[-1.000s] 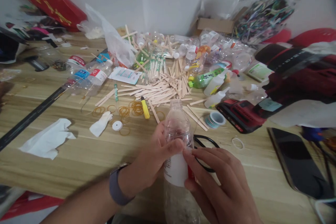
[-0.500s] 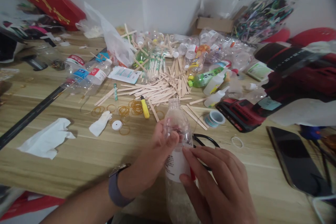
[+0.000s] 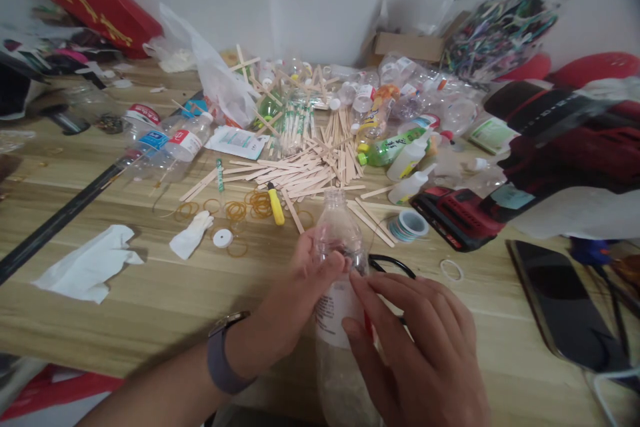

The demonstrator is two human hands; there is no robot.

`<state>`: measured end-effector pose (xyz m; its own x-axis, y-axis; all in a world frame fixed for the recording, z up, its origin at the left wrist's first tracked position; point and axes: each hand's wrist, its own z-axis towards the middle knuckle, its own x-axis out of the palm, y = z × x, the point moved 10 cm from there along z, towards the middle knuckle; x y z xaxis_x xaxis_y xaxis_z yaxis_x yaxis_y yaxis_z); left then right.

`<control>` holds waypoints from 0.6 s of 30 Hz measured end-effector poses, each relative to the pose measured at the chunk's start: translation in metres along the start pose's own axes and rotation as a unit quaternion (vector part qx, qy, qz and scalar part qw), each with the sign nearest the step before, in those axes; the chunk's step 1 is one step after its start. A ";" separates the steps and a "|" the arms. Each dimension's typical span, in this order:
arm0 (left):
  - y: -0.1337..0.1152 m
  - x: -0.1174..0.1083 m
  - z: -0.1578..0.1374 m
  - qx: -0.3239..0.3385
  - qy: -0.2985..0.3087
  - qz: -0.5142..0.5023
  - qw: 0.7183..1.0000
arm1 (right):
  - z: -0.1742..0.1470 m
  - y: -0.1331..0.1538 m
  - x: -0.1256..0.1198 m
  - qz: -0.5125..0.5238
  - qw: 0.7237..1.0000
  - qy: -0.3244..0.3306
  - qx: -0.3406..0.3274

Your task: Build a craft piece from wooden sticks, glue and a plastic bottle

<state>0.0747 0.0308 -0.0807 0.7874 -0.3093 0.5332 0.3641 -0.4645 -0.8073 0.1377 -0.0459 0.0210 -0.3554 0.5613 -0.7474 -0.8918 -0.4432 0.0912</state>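
Note:
A clear plastic bottle (image 3: 345, 373) without a cap stands tilted close to me, a white label with small print round its middle. My left hand (image 3: 305, 287) is closed round its upper part, thumb across the front near the label's top edge. From the right, my right hand (image 3: 415, 347) reaches in with its fingertips on the bottle near that edge; its fingers are bent and somewhat spread. Whether they pinch the label cannot be made out. Behind the bottle, a pair of black-handled scissors or a black loop (image 3: 395, 263) is partly hidden.
Wooden craft sticks (image 3: 305, 170) lie heaped beyond the bottle. Rubber bands (image 3: 236, 212), a yellow-handled tool (image 3: 276, 205) and torn tissue (image 3: 93, 263) lie left. On the right are a wire spool (image 3: 409, 225), a red power tool (image 3: 465, 210), a phone (image 3: 565, 307) and several plastic bottles (image 3: 395, 147).
The bottle has shifted very slightly to the right with my left hand. My right fingertips have crept slightly up toward the label's top edge.

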 end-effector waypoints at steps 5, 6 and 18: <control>0.001 0.005 0.001 0.007 0.035 -0.035 0.999 | -0.006 -0.007 0.004 0.038 0.999 0.030 0.009; 0.001 0.004 0.001 0.005 0.034 -0.035 0.999 | -0.008 -0.008 0.004 0.040 0.999 0.027 0.013; 0.005 0.000 0.002 -0.024 0.002 -0.030 0.999 | -0.013 -0.034 0.010 0.099 0.989 0.020 0.111</control>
<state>0.0778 0.0306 -0.0850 0.7637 -0.2827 0.5804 0.3857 -0.5213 -0.7613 0.1679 -0.0344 0.0023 -0.5212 0.4498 -0.7253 -0.8472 -0.3751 0.3762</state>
